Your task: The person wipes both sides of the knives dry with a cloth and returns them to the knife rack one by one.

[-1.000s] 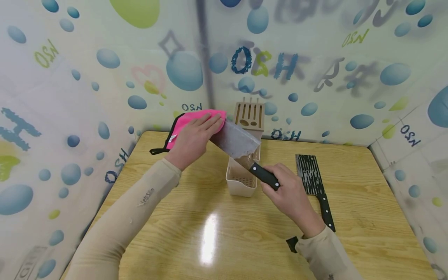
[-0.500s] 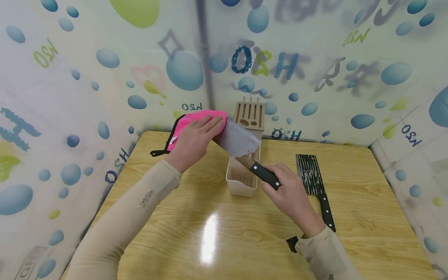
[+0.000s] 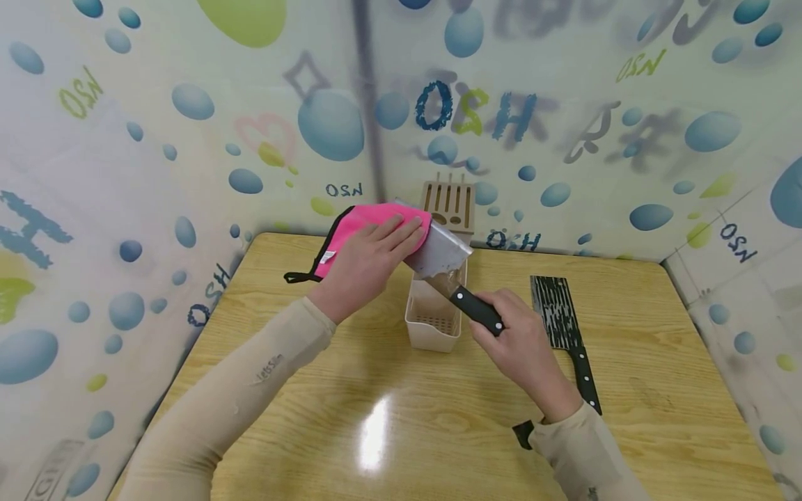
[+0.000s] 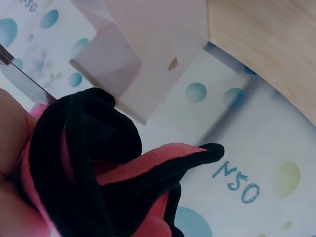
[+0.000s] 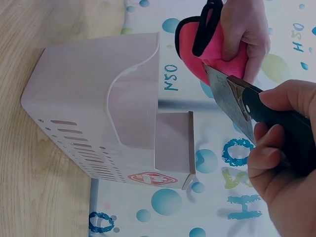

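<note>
My right hand (image 3: 523, 344) grips the black handle of a cleaver (image 3: 438, 254), whose broad grey blade points up and left. A pink cloth (image 3: 354, 226) with black edging and a hanging loop is folded over the blade. On top of it lie the fingers of my left hand (image 3: 370, 261); in the right wrist view the thumb of this left hand (image 5: 244, 29) is on the other side, pinching the cloth (image 5: 197, 47) round the blade. The cloth hides the far part of the blade. Both hands are raised above the table.
Below the blade stands a white knife holder (image 3: 432, 339) with a brown slotted top (image 3: 448, 203) at the back. A second cleaver (image 3: 556, 313) with a black-streaked blade lies on the table (image 3: 301, 431) at right. Near my right sleeve is a small black piece (image 3: 523, 435). Patterned walls enclose the table.
My left hand has slid the pink cloth rightward along the blade, closer to the handle, and a bit of blade edge now shows beyond the cloth. My right hand stays nearly still.
</note>
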A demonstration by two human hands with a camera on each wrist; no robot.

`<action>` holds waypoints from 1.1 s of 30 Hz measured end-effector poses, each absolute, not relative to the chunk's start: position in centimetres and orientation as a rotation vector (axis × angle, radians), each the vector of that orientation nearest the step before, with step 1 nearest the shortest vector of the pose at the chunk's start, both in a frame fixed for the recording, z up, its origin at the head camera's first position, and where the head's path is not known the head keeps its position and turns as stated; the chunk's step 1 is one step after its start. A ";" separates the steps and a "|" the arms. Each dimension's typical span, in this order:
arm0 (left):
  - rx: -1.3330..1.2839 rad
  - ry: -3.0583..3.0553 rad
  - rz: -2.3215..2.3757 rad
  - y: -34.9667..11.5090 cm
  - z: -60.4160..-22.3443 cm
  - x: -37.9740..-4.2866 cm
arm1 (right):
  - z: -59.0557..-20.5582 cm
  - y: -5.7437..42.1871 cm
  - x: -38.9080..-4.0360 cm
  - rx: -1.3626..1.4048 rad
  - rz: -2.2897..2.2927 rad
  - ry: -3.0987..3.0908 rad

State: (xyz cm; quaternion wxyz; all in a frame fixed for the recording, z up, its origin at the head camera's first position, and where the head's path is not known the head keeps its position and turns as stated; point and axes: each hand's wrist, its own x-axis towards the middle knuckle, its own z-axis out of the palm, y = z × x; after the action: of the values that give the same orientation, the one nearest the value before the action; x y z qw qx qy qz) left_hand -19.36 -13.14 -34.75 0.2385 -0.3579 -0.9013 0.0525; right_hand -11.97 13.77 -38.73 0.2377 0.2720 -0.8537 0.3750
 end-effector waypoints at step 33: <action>-1.183 -2.329 0.285 -9.6 -34.2 -15.5 | -38.2 13.8 -12.2 0.680 1.063 -2.367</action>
State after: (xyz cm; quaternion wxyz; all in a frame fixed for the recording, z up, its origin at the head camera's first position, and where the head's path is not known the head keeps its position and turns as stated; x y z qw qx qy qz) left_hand -15.49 -9.60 -34.23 0.2541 -0.4356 -0.8572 0.1048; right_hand -12.20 13.85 -38.22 0.2275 0.2469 -0.8594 0.3857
